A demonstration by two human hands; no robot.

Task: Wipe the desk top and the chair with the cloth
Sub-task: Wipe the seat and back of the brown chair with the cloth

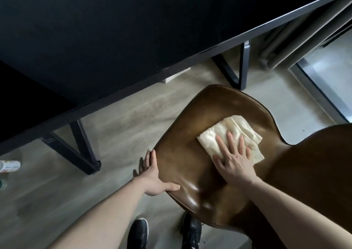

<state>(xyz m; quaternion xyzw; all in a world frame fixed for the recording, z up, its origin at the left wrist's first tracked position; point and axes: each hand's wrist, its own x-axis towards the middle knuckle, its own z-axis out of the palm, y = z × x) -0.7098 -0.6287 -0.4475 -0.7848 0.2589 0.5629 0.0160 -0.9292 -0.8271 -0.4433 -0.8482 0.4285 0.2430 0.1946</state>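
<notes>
A brown glossy chair [205, 115] stands in front of the black desk top [114, 29], its seat facing up and its backrest at the right. A folded cream cloth [226, 134] lies flat on the middle of the seat. My right hand [234, 159] presses on the cloth's near part with straight, spread fingers. My left hand [154, 178] rests against the seat's left edge, thumb on top of the seat and fingers along the rim.
Black desk legs [83, 149] stand at the left, and another desk leg [242, 68] stands behind the chair. A white container [10, 166] lies on the floor at the far left. My black shoes [139, 231] show at the bottom. A glass panel frame [320, 94] runs along the right.
</notes>
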